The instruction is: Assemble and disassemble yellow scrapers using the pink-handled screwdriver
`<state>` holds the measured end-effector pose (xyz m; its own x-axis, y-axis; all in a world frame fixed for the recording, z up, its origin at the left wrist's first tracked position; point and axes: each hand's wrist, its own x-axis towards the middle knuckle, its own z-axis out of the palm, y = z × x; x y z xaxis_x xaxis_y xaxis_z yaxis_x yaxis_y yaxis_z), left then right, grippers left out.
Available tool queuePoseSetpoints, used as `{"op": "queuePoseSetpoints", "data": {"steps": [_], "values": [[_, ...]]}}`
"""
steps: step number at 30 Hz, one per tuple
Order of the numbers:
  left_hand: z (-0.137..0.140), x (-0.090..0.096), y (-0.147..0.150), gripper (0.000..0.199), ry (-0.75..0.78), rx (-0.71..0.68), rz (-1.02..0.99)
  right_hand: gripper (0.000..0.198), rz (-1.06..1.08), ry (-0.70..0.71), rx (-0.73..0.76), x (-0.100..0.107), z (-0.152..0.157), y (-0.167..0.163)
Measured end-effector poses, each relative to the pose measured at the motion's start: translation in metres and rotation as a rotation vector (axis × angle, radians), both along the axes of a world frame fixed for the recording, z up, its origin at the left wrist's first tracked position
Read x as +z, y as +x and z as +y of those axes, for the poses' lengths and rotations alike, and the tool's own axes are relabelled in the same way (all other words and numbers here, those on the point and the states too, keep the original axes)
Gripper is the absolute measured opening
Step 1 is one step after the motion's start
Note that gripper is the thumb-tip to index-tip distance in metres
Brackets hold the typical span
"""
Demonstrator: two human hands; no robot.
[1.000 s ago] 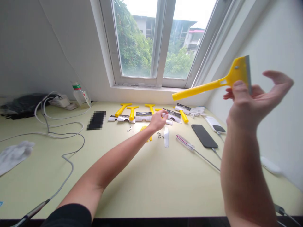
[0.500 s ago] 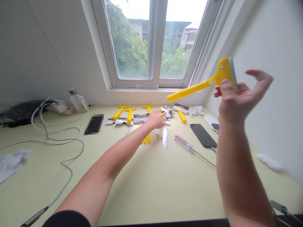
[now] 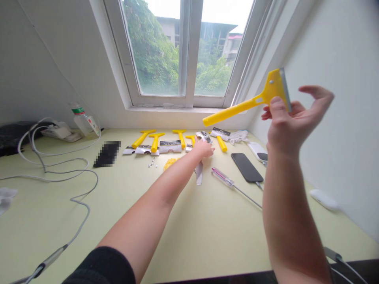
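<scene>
My right hand (image 3: pixel 286 112) is raised at the right, pinching a yellow scraper (image 3: pixel 275 87) by its wide head. The metal blade edge faces right and the handle slants down to the left. One finger is lifted away from it. My left hand (image 3: pixel 204 149) reaches across the table to a crumpled silver-and-black packaging sleeve (image 3: pixel 203 136) and seems to touch it; its fingertips are mostly hidden. Just below that hand lie metal blades (image 3: pixel 199 174). My left forearm partly covers a pile of small yellow parts (image 3: pixel 170 163). Small nuts (image 3: pixel 152 162) lie to its left.
More yellow scrapers (image 3: pixel 154 142) and printed sleeves (image 3: pixel 170 146) line the back below the window. A screwdriver (image 3: pixel 222 176), a black phone (image 3: pixel 246 167) and a white glove (image 3: pixel 238 137) lie to the right. Cables (image 3: pixel 89 197) and a bottle (image 3: pixel 83 122) are at the left.
My left hand has moved right, onto the crumpled sleeve. My right hand still holds the scraper much as before. The whole view has shifted slightly.
</scene>
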<state>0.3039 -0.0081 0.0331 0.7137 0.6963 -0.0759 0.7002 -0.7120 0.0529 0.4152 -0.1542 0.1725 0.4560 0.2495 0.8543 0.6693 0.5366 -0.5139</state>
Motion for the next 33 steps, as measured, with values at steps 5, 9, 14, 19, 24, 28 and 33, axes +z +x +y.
{"op": "queuePoseSetpoints", "data": {"steps": [5,9,14,19,24,28,33], "values": [[0.000,0.002,-0.004,0.048,0.052,0.043,0.002,0.034,0.011,0.102,0.024,0.003,-0.003,-0.007],[0.000,0.000,-0.009,0.050,0.072,0.065,-0.003,0.034,-0.002,0.119,0.035,0.003,-0.002,-0.009],[0.000,0.001,-0.013,0.051,0.087,0.041,-0.028,0.035,-0.007,0.120,0.056,0.002,0.000,-0.009],[-0.011,0.005,-0.016,0.052,0.136,-0.029,-0.090,0.035,-0.036,0.113,0.028,0.001,0.000,-0.005],[-0.036,0.006,-0.033,0.054,0.184,-0.172,-0.103,0.035,-0.047,0.100,-0.003,0.001,-0.002,-0.004],[-0.054,0.005,-0.040,0.057,0.227,-0.215,-0.054,0.036,-0.046,0.061,-0.013,0.002,-0.001,-0.007],[-0.064,0.002,-0.027,0.056,0.082,-0.207,-0.045,0.034,-0.039,0.012,-0.022,-0.001,0.001,-0.009]]}}
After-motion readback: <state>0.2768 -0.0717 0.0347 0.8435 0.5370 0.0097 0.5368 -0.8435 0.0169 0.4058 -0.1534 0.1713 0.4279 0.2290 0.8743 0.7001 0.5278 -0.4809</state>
